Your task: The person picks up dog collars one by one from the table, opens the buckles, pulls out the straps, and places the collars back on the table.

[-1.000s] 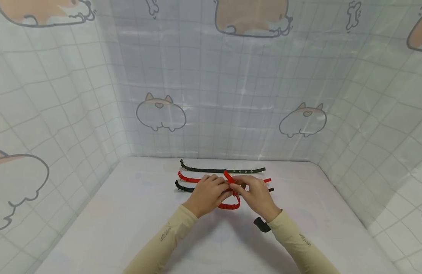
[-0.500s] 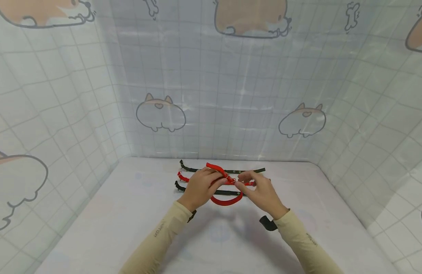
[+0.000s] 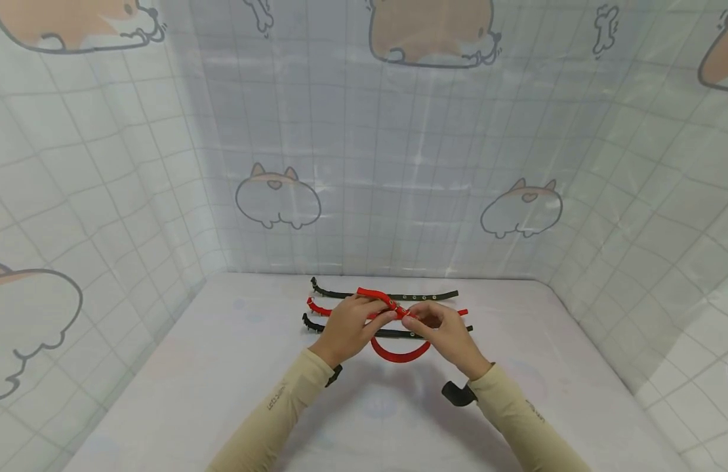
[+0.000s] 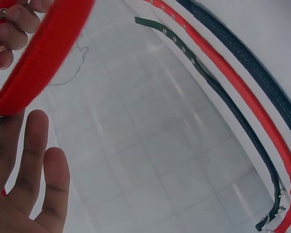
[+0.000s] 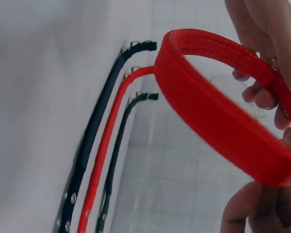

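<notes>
A red collar (image 3: 400, 357) with metal eyelets and a buckle is held up above the table, bent into a loop that hangs below both hands. My left hand (image 3: 349, 329) pinches it near the buckle; its free end slants up over those fingers. From the other side my right hand (image 3: 449, 334) pinches the strap, thumb and fingertips close to the left thumb. In the right wrist view the padded red loop (image 5: 218, 116) fills the middle. Left fingers (image 4: 34, 155) show loosely extended below the strap in the left wrist view. The fingertips partly hide the buckle.
Behind the hands, three more collars lie side by side: a dark green one (image 3: 364, 294), a red one (image 3: 324, 309) and a black one (image 3: 387, 333). Patterned sheeting (image 3: 364, 196) rises at the back and sides of the white table (image 3: 193, 367). Black wrist mounts (image 3: 458, 394) show at the sleeves.
The left hand has shifted slightly left, and the collar's free end, upright between the hands before, now slants left over its fingers. The loop hangs in fuller view. The three lying collars stay put.
</notes>
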`<state>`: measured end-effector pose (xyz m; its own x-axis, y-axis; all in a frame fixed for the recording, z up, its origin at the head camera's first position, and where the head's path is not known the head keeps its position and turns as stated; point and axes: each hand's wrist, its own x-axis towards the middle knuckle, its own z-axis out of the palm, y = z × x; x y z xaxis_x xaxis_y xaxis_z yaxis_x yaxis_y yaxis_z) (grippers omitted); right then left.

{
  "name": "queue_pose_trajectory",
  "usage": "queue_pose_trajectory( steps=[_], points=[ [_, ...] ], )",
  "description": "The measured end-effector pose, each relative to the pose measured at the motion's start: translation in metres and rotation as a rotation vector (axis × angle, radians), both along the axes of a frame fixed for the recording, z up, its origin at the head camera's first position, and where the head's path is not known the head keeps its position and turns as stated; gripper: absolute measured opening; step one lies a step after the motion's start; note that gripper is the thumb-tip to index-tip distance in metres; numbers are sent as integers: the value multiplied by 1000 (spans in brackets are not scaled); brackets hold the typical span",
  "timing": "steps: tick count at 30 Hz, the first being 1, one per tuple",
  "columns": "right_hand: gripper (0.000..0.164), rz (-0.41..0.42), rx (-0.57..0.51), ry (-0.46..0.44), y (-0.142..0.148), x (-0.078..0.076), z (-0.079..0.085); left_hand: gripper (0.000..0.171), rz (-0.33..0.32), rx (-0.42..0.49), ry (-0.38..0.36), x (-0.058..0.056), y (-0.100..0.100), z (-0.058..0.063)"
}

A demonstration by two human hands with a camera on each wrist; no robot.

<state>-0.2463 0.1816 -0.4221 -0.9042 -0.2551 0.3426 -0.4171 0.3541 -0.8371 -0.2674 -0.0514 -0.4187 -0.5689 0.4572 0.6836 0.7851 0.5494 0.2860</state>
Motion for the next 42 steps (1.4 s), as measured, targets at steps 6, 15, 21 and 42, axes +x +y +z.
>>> queue_pose_trajectory(
  steps=[6, 15, 21, 42],
  points=[
    [22, 40, -42, -34, 3, -2, 2, 24, -16, 22, -3, -1, 0, 2],
    [27, 44, 55, -35, 5, -1, 4, 25, -1, 4, -27, -2, -2, -2],
    [25, 15, 84, 9, 4, 0, 3, 25, -16, -11, -23, -2, -1, -4],
    [20, 74, 79, -10, 5, -1, 1, 22, -23, -12, -25, 0, -1, -8]
  ],
)
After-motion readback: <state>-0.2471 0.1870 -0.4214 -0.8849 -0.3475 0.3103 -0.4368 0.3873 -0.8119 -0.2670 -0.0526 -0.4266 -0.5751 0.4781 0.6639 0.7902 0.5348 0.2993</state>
